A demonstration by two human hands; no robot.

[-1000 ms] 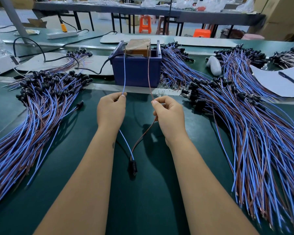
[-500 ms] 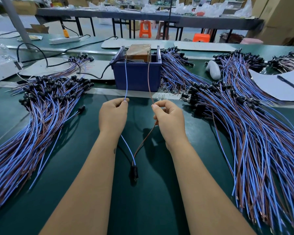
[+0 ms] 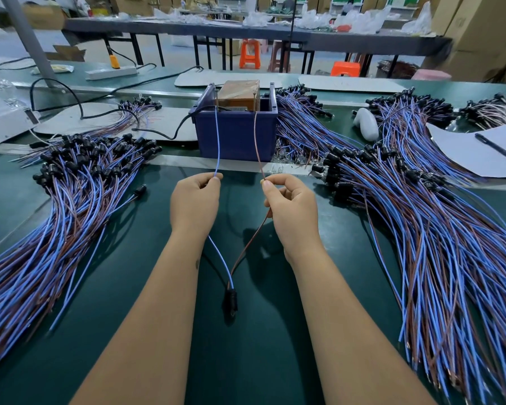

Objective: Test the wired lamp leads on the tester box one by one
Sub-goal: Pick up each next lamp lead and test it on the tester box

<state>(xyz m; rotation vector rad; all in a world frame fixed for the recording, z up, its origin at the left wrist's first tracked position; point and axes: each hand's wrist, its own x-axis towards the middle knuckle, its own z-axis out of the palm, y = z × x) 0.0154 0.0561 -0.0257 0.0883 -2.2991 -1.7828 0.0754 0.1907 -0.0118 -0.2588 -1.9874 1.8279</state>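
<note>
Leads are reaching up to the box [image 3: 235, 138] at upper centre: left hand [image 3: 195, 204] pinching blue [image 3: 217, 141], right hand [image 3: 292, 207] pinching brown [image 3: 257, 141]; keeping both tips steady on the contacts should help.

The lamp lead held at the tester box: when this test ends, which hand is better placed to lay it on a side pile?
Probably the left. The left hand pinches the blue wire, and the left pile lies beside it. The right hand pinches the brown wire. Which pile takes tested leads is not shown.
</note>
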